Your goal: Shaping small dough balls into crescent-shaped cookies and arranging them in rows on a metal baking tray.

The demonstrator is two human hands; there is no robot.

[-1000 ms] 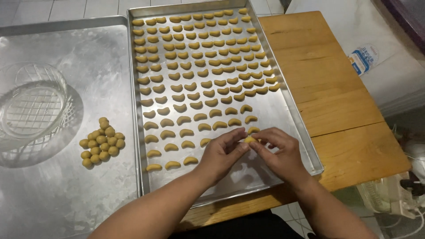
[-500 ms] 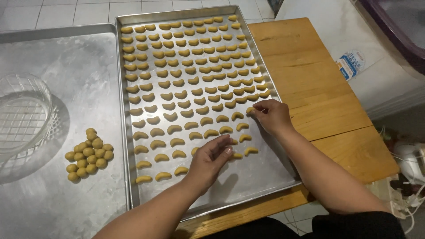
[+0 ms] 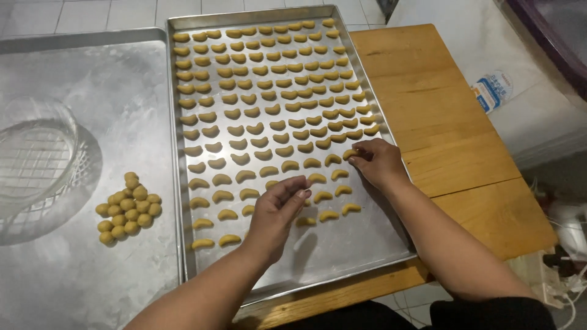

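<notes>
A large metal baking tray [image 3: 342,256] lies on a wooden table, covered in rows of small crescent-shaped dough pieces [image 3: 263,104]. My right hand [image 3: 378,162] rests near the tray's right rim, fingertips pinching one crescent at the end of a row. My left hand [image 3: 278,214] hovers over the lower middle of the tray, fingers loosely bent above the crescents, nothing visibly in it. A pile of several small dough balls [image 3: 127,208] sits on the metal sheet to the left.
A second flat metal sheet [image 3: 67,287] lies left of the tray with a clear glass dish [image 3: 33,156] on it. Bare wooden table [image 3: 452,128] extends to the right. A small white and blue packet [image 3: 492,90] lies on a white surface beyond.
My right hand moved up and right from the tray's lower edge to the right rim. My left hand stayed over the lower middle, fingers lifting a little.
</notes>
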